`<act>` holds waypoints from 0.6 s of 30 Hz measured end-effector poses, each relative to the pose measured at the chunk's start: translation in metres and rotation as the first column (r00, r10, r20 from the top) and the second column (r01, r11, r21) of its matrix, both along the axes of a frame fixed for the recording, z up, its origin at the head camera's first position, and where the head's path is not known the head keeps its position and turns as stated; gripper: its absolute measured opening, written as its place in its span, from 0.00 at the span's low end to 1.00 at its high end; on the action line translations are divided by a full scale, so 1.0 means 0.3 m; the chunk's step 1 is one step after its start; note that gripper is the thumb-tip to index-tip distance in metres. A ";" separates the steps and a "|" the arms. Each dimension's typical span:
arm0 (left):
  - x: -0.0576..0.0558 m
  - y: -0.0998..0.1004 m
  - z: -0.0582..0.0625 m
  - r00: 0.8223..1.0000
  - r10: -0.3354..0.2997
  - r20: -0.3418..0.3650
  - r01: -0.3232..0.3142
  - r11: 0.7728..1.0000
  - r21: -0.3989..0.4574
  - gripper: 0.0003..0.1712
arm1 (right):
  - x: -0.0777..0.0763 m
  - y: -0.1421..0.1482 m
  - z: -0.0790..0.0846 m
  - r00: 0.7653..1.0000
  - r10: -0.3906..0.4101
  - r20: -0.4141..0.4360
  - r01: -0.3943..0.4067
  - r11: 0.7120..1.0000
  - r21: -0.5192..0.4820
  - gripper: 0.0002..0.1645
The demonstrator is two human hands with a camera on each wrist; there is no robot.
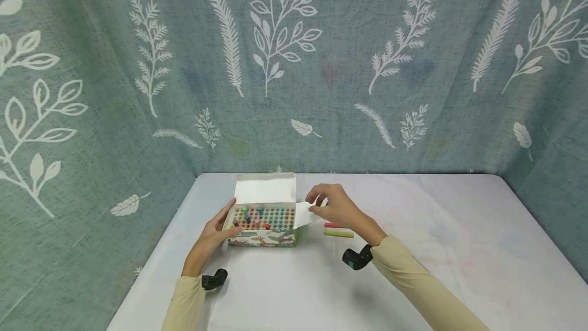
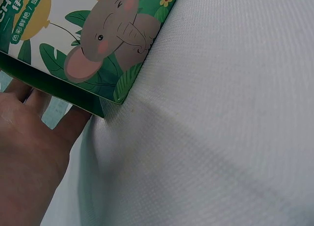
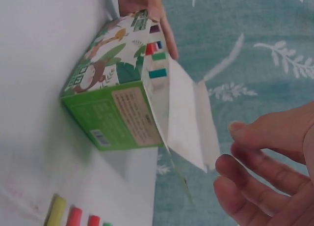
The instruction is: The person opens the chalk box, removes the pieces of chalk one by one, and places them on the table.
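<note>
A printed cardboard box (image 1: 263, 239) stands on the table with its white lid (image 1: 265, 188) raised at the back. Inside, a grid of round holes (image 1: 277, 214) bears several coloured sticks (image 1: 248, 218) that look like chalk. My left hand (image 1: 213, 234) holds the box's left end, thumb over the front edge and fingers along the side. At the right end a white side flap (image 1: 307, 214) stands outward. My right hand (image 1: 337, 206) is beside this flap, fingers bent; the right wrist view shows its fingertips (image 3: 228, 164) just off the cardboard, with nothing between them.
Right of the box, a yellow-green stick (image 1: 339, 234) and a red stick (image 1: 333, 225) lie on the white table (image 1: 413, 280); the right wrist view shows further sticks (image 3: 94, 220) beside them. A leaf-patterned curtain (image 1: 340, 65) hangs behind and along the sides.
</note>
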State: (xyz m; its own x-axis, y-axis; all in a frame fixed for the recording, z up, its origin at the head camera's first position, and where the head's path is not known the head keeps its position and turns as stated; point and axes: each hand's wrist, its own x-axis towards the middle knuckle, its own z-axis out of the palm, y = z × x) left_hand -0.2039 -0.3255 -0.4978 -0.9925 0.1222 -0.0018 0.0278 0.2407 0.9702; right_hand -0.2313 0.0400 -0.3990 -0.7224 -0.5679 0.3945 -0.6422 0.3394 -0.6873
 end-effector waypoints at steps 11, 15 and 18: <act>0.010 0.004 0.026 1.000 -0.003 0.015 0.003 1.000 -0.017 0.49 | -0.006 -0.122 0.023 0.998 0.058 0.001 -0.058 0.993 0.108 0.08; 0.025 0.030 0.072 1.000 -0.008 0.023 0.009 1.000 -0.024 0.49 | -0.006 -0.158 0.021 0.997 0.073 0.013 -0.074 0.990 0.122 0.08; 0.036 0.039 0.085 1.000 -0.008 0.021 0.009 0.999 -0.047 0.49 | -0.004 -0.187 0.012 0.995 0.095 0.032 -0.098 0.988 0.122 0.08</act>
